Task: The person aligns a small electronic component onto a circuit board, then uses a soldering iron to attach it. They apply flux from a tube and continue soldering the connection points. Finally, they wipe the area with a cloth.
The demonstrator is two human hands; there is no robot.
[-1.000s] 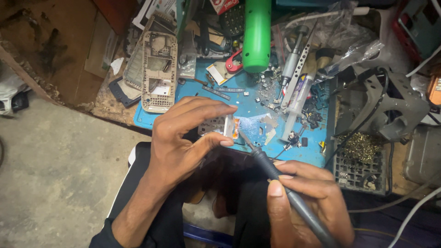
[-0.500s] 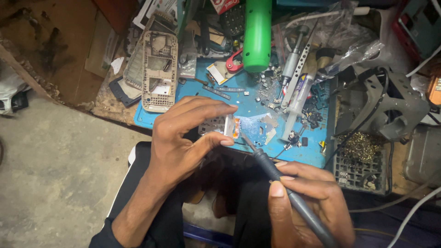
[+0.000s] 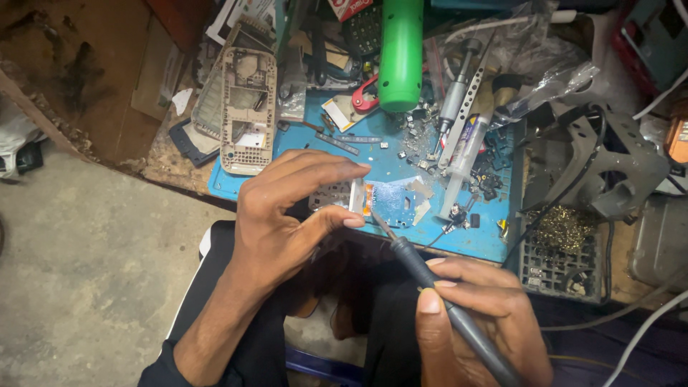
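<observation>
Since the earlier frames almost nothing is changing: both hands are staying in place, and the iron tip is remaining at the board's edge. The left hand (image 3: 287, 222) is pinching a small circuit board (image 3: 383, 201) between thumb and fingers, keeping it on the blue mat (image 3: 459, 240). The right hand (image 3: 476, 322) is closing around a soldering iron (image 3: 430, 283), like a pen, its tip touching the board's lower left edge. A green cylinder (image 3: 400, 54) and a beige phone frame (image 3: 247, 111) are lying further back.
</observation>
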